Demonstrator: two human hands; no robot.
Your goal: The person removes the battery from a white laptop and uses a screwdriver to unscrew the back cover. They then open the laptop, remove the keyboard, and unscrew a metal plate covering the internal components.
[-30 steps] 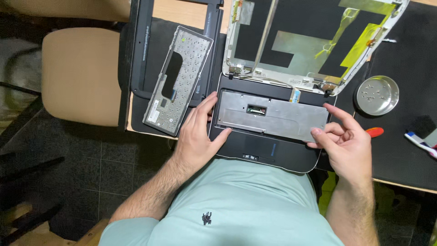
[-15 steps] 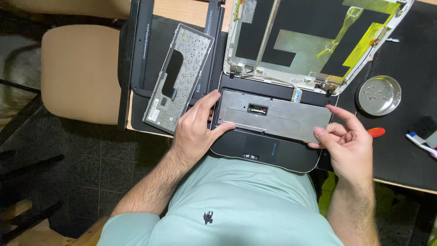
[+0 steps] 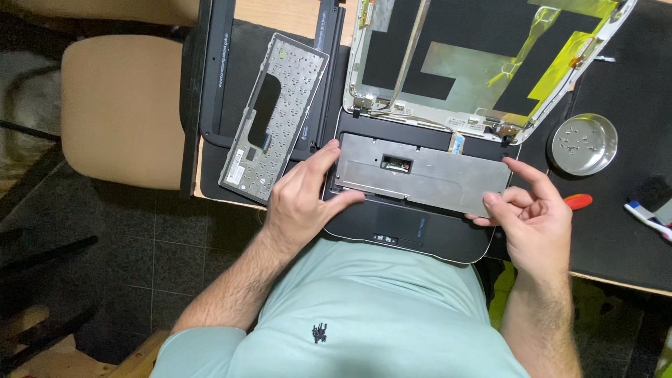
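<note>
Metal plate (image 3: 427, 175), thin, grey and flat, lay across the keyboard bay of the dismantled laptop base (image 3: 413, 231), between the two hands. Looked light and fairly stiff, though probably easy to bend at so slight a thickness; edges likely sharp, and a small cut-out near the middle exposed a connector, so better gripped at the short ends than pressed in the centre. Probably slick under bare fingertips.

Left hand (image 3: 301, 199) rested at the plate's left end, fingers loosely spread, thumb laid along the lower left edge and forefinger reaching up the corner; touched rather than clamped. Right hand (image 3: 535, 213) sat at the plate's right end, forefinger stretched out over the upper right corner, thumb and curled fingers pinched at the lower right edge; could not tell whether the edge was actually lifted.

Beyond the fingertips of both hands, opened screen lid (image 3: 483, 63), panel gone, showing black sheet, foil and yellow tape. Outward from the left hand, removed keyboard (image 3: 276, 119) lying face down on a black mat (image 3: 241, 56). Outward from the right hand, round metal dish (image 3: 584, 145) with small screws, an orange-red tool handle (image 3: 579, 201) just beside the knuckles, all on the dark-covered surface (image 3: 630, 238). Further left, beige chair seat (image 3: 119, 112).
</note>
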